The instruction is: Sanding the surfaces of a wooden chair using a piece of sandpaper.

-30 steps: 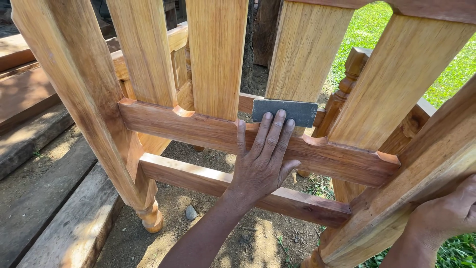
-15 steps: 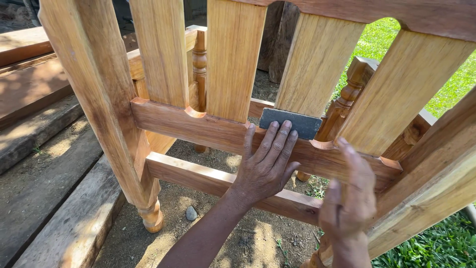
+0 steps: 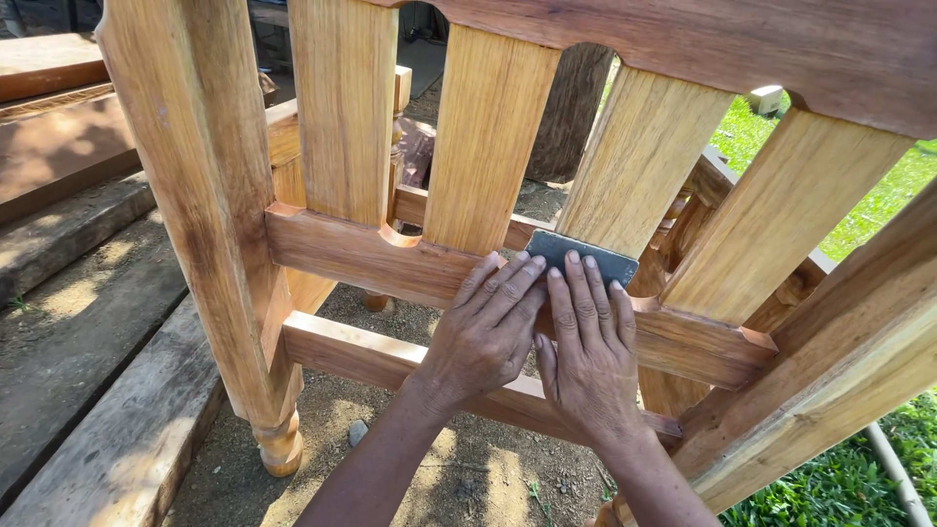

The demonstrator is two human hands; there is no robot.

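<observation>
A grey sanding pad [image 3: 584,258] lies flat on the chair's lower rail [image 3: 371,259], at the foot of the 3rd slat [image 3: 639,156]. Both hands press it with flat, spread fingers, gripping nothing: the left hand [image 3: 485,332] at its left end, the right hand [image 3: 589,356] just beside. Below are a stretcher [image 3: 361,356], dirt [image 3: 459,478] and planks [image 3: 107,429]; grass [image 3: 878,195] lies at right.
</observation>
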